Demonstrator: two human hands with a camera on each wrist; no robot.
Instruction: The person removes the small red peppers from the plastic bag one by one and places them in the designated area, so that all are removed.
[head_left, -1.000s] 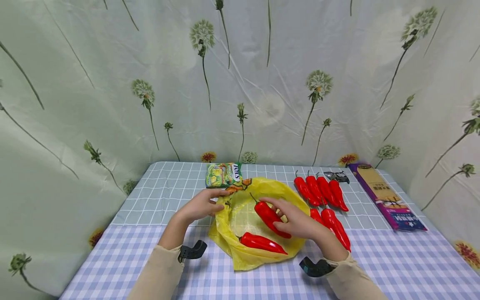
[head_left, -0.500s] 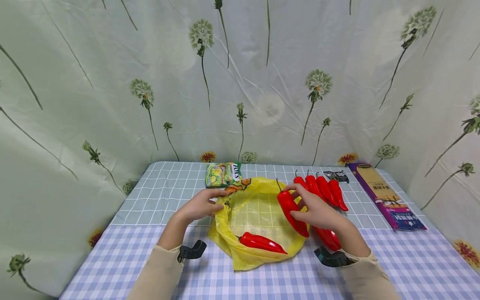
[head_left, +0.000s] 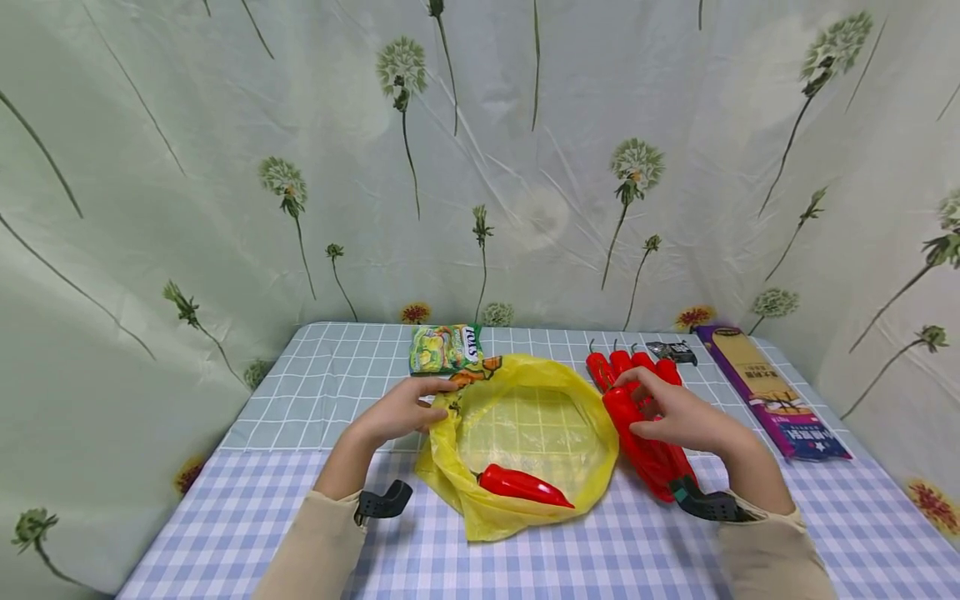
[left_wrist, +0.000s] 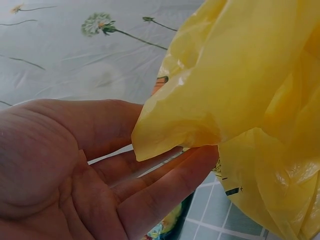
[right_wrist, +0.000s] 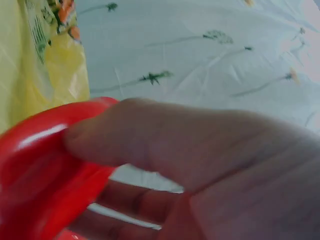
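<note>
In the head view a yellow plastic bag (head_left: 480,517) stands with its mouth wide, one red chili pepper (head_left: 525,486) lying inside. My left hand (head_left: 401,408) holds the bag's left rim; the left wrist view has yellow film (left_wrist: 240,75) hiding the fingertips. Right of the bag, my right hand (head_left: 686,417) grips another red chili pepper (head_left: 626,425) near its stem end, low over the peppers there. Up close, the right wrist view shows my thumb (right_wrist: 110,135) pressed on its glossy side.
Behind the right hand lies a row of red chili peppers (head_left: 600,369), and a black packet (head_left: 672,352) lies beyond them. Farther right is a purple and gold box (head_left: 765,387). A green candy packet (head_left: 442,350) sits behind the bag, near the table's back edge.
My right hand has carried a chili pepper from over the inside of the bag rightward past its rim, to the peppers alongside. The left hand stays at the bag's rim.
</note>
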